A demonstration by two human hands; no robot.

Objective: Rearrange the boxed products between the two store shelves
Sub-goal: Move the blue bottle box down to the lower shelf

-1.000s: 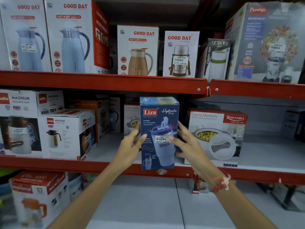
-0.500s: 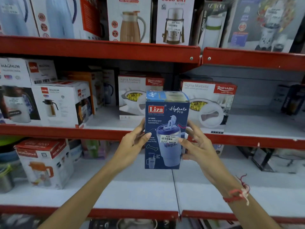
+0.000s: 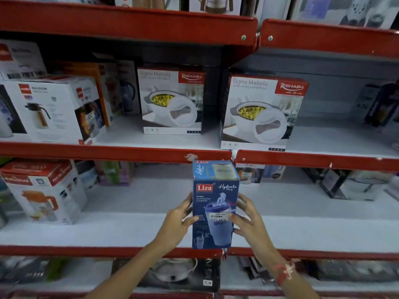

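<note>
A tall blue Liza tumbler box (image 3: pixel 213 203) stands upright in front of the lower shelf (image 3: pixel 133 227), its bottom level with that shelf's red front rail. My left hand (image 3: pixel 176 223) presses its left side and my right hand (image 3: pixel 248 221) presses its right side. Above it, the middle shelf (image 3: pixel 121 152) carries two white Rishabh casserole boxes, one further back (image 3: pixel 172 100) and one nearer the front (image 3: pixel 259 113).
White Magnum flask boxes (image 3: pixel 49 108) fill the middle shelf's left. A white and red jug box (image 3: pixel 43 190) stands on the lower shelf's left, small boxes (image 3: pixel 112 173) behind it. Dark boxes (image 3: pixel 336 182) sit at the right. More goods lie on the bottom shelf (image 3: pixel 172 272).
Both hands have carried the blue box down from the middle shelf's level to the lower shelf. My view has tilted down with it, so the top shelf's boxes have left the frame.
</note>
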